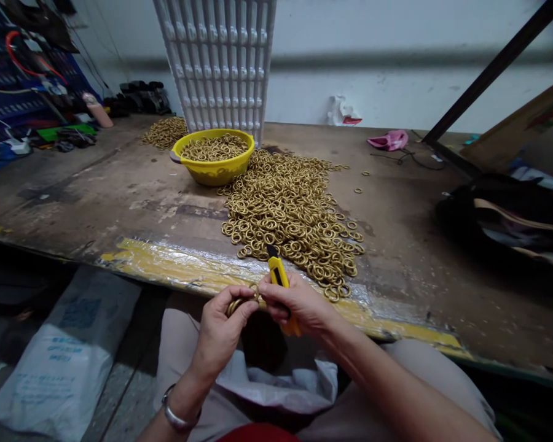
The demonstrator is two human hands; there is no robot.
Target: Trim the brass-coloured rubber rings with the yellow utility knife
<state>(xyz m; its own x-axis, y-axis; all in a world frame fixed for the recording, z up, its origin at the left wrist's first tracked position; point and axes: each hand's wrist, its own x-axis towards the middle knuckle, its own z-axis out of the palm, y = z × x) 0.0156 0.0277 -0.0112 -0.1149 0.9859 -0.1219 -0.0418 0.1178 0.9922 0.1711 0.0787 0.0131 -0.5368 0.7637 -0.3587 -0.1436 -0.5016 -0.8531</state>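
Several brass-coloured rings [235, 305] are gripped in my left hand [222, 322], near the table's front edge. My right hand [295, 301] is wrapped round a yellow utility knife [278, 271], its dark blade end pointing up and away from me. The right fingertips meet the left ones at one ring [255, 291]. Just beyond my hands a large heap of the same rings [286, 209] spreads over the table. Behind it on the left stands a yellow basin [214, 172] filled with rings. An open white sack [295, 393] lies between my knees, below my hands.
A smaller ring pile [164, 132] sits behind the basin, and a grey ribbed plastic panel [221, 67] leans on the wall. A dark bag [502, 227] and a pink cloth [389, 140] lie to the right. Yellow tape [166, 264] covers the table edge; a white sack [64, 356] is at lower left.
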